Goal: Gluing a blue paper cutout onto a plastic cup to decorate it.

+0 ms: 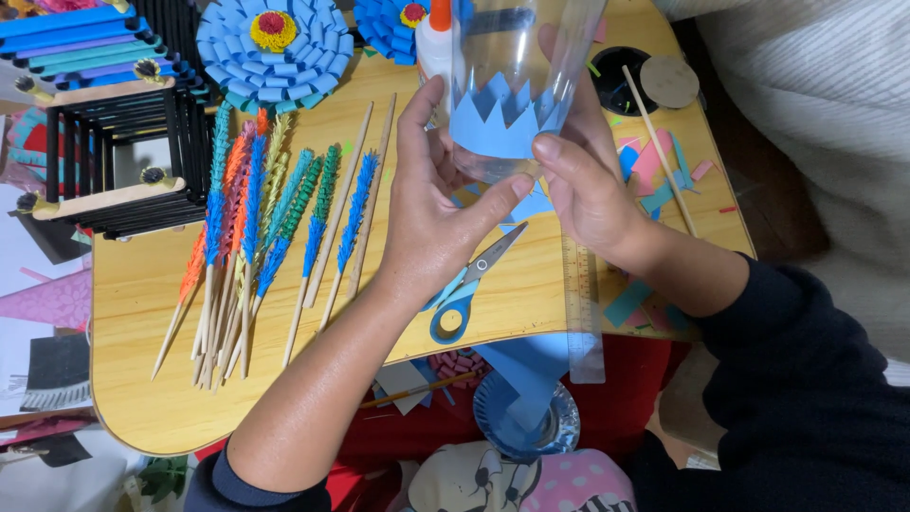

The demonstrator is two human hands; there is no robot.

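Both hands hold a clear plastic bottle (517, 66) above the worktop (142, 322) — left hand (431, 204) thumb pressing its blue paper crown strip (498, 123), right hand (588, 185) grip wrapped around the side.

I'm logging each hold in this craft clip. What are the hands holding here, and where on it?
Both hands hold a clear plastic bottle at its lower end; left hand and right hand press on its blue zigzag paper band.
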